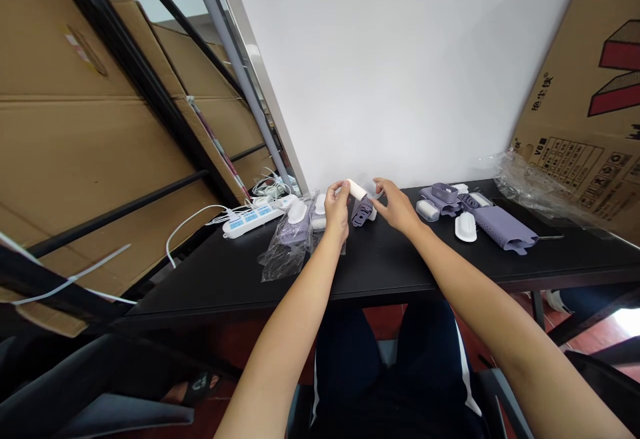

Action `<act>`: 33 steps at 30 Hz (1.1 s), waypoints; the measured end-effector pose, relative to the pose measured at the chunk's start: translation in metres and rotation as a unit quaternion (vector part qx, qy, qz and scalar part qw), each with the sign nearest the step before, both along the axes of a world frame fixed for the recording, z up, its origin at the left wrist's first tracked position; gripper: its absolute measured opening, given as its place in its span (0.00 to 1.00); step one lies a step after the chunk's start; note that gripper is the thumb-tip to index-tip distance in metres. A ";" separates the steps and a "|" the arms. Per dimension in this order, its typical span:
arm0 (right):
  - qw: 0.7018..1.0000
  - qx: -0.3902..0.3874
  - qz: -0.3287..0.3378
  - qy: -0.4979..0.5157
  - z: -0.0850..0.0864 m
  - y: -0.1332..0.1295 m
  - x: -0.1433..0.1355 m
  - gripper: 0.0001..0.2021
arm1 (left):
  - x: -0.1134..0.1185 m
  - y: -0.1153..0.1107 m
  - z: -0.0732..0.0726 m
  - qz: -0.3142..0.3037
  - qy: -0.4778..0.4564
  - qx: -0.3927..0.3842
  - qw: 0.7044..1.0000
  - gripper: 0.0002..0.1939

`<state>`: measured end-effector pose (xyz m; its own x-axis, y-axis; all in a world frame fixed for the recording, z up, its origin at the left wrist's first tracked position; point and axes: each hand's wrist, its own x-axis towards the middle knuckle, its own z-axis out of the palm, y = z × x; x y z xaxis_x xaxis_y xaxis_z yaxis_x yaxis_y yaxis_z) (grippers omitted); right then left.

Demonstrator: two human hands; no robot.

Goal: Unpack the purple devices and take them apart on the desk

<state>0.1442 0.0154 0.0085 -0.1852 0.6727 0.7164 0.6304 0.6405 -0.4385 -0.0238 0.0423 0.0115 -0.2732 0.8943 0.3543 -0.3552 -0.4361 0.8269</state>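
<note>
My left hand [339,209] is closed around a small white roller [357,190], held tilted just above the black table [385,262]. Opposite it, my right hand [396,207] has its thumb and forefinger curved about a see-through plastic piece [379,190], whose outline is faint. Below and between both hands lies a dark purple slotted part [362,213], with a small white piece partly hidden behind it. Close to my left wrist are purple and white parts in clear plastic bags [295,229].
A white power strip [255,218] with cables is at the left. Toward the right lie a purple perforated sleeve [506,227], a white oval part [465,226] and a clear-covered white roller [427,210]. Cardboard boxes [575,106] and a black rack flank the table; a white wall stands behind.
</note>
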 end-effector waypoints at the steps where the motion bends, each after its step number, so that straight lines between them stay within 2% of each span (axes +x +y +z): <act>1: 1.000 -0.007 0.005 -0.005 0.000 -0.002 -0.001 0.09 | -0.001 0.001 -0.001 -0.016 -0.016 -0.010 1.000 0.19; 4: 0.999 -0.013 0.034 -0.012 -0.001 -0.004 -0.005 0.08 | -0.002 0.003 -0.002 -0.063 -0.048 -0.025 0.997 0.22; 7: 0.998 -0.002 0.054 -0.019 -0.004 -0.004 -0.011 0.08 | -0.002 0.003 -0.002 -0.072 -0.067 -0.027 0.995 0.24; 12: 0.999 0.011 0.049 -0.017 -0.006 -0.007 -0.022 0.05 | 0.000 0.000 -0.001 -0.118 -0.073 -0.039 0.990 0.24; 15: 0.998 0.034 0.043 -0.018 -0.008 -0.010 -0.026 0.04 | 0.003 -0.002 -0.001 -0.116 -0.076 -0.040 0.990 0.22; 17: 0.998 0.038 0.033 -0.021 -0.010 -0.012 -0.029 0.06 | 0.006 -0.003 -0.002 -0.120 -0.071 -0.045 0.989 0.22; 20: 0.999 0.028 0.015 -0.029 -0.011 -0.014 -0.032 0.18 | 0.008 -0.003 -0.004 -0.127 -0.038 -0.053 0.990 0.26; 23: 0.999 0.020 0.023 -0.040 -0.010 -0.016 -0.033 0.25 | 0.008 -0.002 -0.006 -0.112 -0.012 -0.039 0.993 0.26; 27: 0.998 -0.013 0.051 0.017 -0.009 -0.014 -0.032 0.17 | 0.006 -0.001 -0.006 -0.063 0.015 0.000 0.998 0.24; 30: 0.988 -0.080 0.063 0.113 -0.008 -0.007 -0.028 0.15 | 0.005 -0.003 -0.004 -0.019 0.086 0.036 0.995 0.23; 33: 0.956 -0.176 0.094 0.213 -0.005 0.002 -0.020 0.23 | 0.005 -0.006 -0.003 0.012 0.134 0.068 0.989 0.20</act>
